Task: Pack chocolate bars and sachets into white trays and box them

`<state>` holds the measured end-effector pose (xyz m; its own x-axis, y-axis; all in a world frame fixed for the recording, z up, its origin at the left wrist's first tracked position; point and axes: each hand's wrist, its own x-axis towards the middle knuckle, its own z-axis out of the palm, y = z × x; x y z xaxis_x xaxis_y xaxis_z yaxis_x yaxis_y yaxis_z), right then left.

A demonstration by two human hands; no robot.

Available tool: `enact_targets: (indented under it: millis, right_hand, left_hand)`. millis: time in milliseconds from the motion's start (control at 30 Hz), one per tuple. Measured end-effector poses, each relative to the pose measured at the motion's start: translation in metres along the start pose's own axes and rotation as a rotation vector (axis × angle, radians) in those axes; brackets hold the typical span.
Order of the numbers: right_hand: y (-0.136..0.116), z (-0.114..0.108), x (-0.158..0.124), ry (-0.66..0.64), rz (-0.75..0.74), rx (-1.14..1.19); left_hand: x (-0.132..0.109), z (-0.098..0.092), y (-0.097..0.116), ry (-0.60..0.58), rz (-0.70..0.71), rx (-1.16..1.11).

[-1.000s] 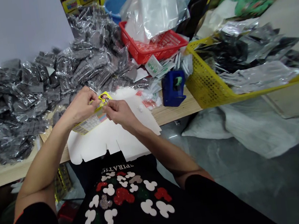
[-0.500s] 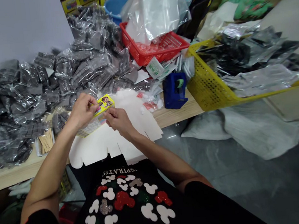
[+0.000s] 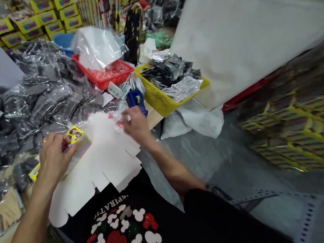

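My left hand [image 3: 52, 157] is closed around a small yellow printed box [image 3: 75, 142] with a cartoon figure on its end, held just above a flat white die-cut cardboard sheet [image 3: 103, 161]. My right hand [image 3: 135, 126] is stretched out to the right, away from the box, near the sheet's far edge beside a blue tape dispenser [image 3: 136, 100]. It is smeared by motion and its fingers are turned away from me, so what it holds, if anything, is unclear. A few small red and white packets [image 3: 118, 118] lie by its fingertips.
A heap of clear bags with dark grey pieces [image 3: 34, 103] covers the table's left. Behind stand a red basket [image 3: 103, 75] holding plastic bags and a yellow basket [image 3: 162, 94] of dark packets. Yellow boxes [image 3: 294, 124] are stacked at right on the floor; white sacks [image 3: 190, 120] lie below the table edge.
My head has turned right, shifting the whole scene left. My right hand let go of the yellow box and reached out toward the tape dispenser; my left hand keeps the box.
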<state>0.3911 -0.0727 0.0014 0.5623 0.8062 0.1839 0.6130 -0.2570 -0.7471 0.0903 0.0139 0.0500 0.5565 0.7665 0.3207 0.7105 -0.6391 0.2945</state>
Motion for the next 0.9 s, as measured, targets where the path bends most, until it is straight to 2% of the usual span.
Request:
enact_targets:
  millis: [33,100,200,333,433,600,700,800,900]
  right_hand:
    - [0.015,-0.015,0.011,0.112,0.109,-0.018]
    - [0.041,-0.036,0.030,0.166,0.255,-0.011]
    - [0.066,-0.043,0.045,0.050,0.417,0.102]
    - [0.077,-0.033,0.049,-0.007,0.516,0.297]
    - [0.078,-0.030,0.049,-0.002,0.537,0.403]
    - [0.087,-0.030,0.042,0.052,0.535,0.485]
    - [0.104,-0.018,0.032,0.127,0.485,0.514]
    - [0.122,-0.002,0.021,0.215,0.388,0.528]
    - [0.129,0.000,0.012,0.176,0.248,0.536]
  left_hand:
    - [-0.002,0.002,0.001,0.010,0.001,0.003]
    - [-0.003,0.005,0.001,0.017,-0.005,0.010]
    - [-0.003,0.007,0.000,0.010,0.007,0.021]
    - [-0.014,-0.005,0.000,-0.031,0.052,-0.048]
    - [-0.035,-0.027,0.002,-0.004,0.016,-0.153]
    - [-0.079,-0.057,-0.001,0.149,-0.115,-0.206]
    - [-0.099,-0.059,-0.006,0.228,-0.167,-0.236]
    - [-0.111,-0.055,-0.008,0.279,-0.159,-0.240]
    - [-0.115,-0.049,-0.008,0.247,-0.152,-0.133]
